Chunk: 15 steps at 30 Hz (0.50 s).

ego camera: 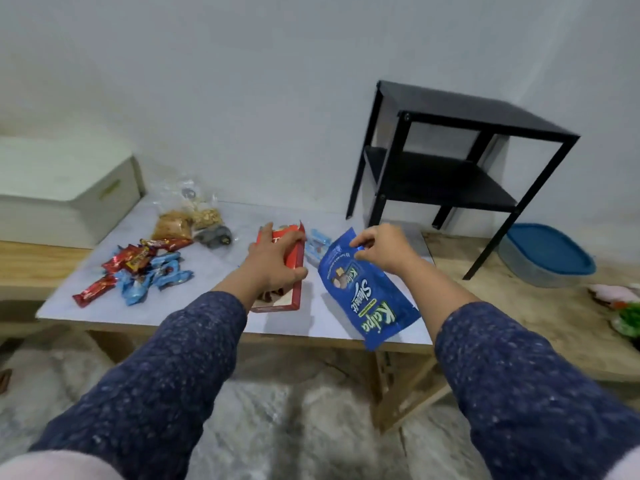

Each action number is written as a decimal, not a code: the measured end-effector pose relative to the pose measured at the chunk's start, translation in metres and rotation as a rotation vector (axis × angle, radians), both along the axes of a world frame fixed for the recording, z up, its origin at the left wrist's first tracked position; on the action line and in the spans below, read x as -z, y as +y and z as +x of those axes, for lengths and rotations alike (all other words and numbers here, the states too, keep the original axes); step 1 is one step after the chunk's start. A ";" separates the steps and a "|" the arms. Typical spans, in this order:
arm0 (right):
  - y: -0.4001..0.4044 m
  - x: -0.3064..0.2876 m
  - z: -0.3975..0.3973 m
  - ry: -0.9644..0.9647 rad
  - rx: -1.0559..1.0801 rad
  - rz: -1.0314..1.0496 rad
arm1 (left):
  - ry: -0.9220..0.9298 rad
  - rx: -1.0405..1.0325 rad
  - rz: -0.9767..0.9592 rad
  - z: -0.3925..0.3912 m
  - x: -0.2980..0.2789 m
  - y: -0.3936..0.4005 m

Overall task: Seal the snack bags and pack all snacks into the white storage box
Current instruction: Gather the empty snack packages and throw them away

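Plain white wall behind, pale worktop (221, 306) on a wooden frame, black shelf unit (460, 161) at the right. Only one view, from the head camera.

White storage box (69, 192) sits at the far left edge of the worktop, lid apparently on. Loose wrapped bars, red and blue (145, 271), lie in a heap left of centre; clear bags of nuts (194, 216) behind them.

Blue snack pouch (367, 296) lies flat near the front right edge, its top end pointing away. Looks like thin film: light, floppy, slick. Best held at the top seal strip, pinched across its width; a grab at the belly would likely crush what's inside.

Right hand (384, 251) is at that top edge, fingers (360, 242) pinched together on the pouch's rim, thumb side hidden so contact depth is unclear.

Red carton (294, 271) lies just left of the pouch, top flaps open. Card, so stiff but dentable; grip the side walls. Left hand (273, 258) is clamped over it, fingers (298, 240) wrapped on its far side, thumb on the near side.

Nothing packed yet, by my read.
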State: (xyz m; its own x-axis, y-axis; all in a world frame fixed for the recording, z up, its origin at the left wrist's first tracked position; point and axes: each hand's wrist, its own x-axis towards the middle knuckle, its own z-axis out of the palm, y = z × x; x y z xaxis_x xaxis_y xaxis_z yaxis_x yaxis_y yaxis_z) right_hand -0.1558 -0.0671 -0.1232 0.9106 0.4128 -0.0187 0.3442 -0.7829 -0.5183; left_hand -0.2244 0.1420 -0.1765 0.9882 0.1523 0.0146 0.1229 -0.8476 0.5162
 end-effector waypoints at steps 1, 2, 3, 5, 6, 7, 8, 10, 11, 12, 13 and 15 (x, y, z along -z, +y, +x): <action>0.015 -0.014 -0.011 -0.014 -0.009 0.029 | -0.022 -0.003 0.007 -0.013 -0.014 0.016; 0.031 -0.027 -0.020 -0.034 -0.025 0.055 | -0.041 -0.011 0.013 -0.027 -0.026 0.032; 0.049 -0.040 -0.030 -0.056 -0.047 0.076 | -0.062 -0.023 0.020 -0.040 -0.037 0.050; 0.089 -0.062 -0.050 -0.094 -0.107 0.112 | -0.108 -0.065 0.048 -0.069 -0.058 0.086; 0.112 -0.071 -0.061 -0.112 -0.145 0.127 | -0.133 -0.101 0.070 -0.085 -0.066 0.106; 0.136 -0.080 -0.072 -0.126 -0.185 0.137 | -0.154 -0.137 0.086 -0.101 -0.073 0.126; 0.160 -0.086 -0.083 -0.137 -0.228 0.145 | -0.168 -0.169 0.094 -0.118 -0.081 0.145; 0.210 -0.097 -0.106 -0.157 -0.321 0.150 | -0.179 -0.238 0.104 -0.152 -0.089 0.185; 0.235 -0.101 -0.117 -0.167 -0.368 0.153 | -0.178 -0.286 0.108 -0.170 -0.093 0.204; 0.261 -0.104 -0.128 -0.172 -0.415 0.157 | -0.176 -0.343 0.117 -0.188 -0.095 0.224; 0.286 -0.106 -0.139 -0.176 -0.464 0.158 | -0.176 -0.402 0.122 -0.206 -0.095 0.244; 0.337 -0.107 -0.162 -0.176 -0.568 0.153 | -0.171 -0.500 0.108 -0.244 -0.093 0.282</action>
State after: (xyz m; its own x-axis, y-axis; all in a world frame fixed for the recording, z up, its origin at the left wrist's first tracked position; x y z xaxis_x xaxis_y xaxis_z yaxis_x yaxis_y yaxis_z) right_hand -0.3179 0.2697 -0.0163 0.5311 0.8208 0.2103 0.7767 -0.3725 -0.5078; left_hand -0.4681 0.4244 -0.0840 0.7777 0.5923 0.2105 0.4471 -0.7566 0.4770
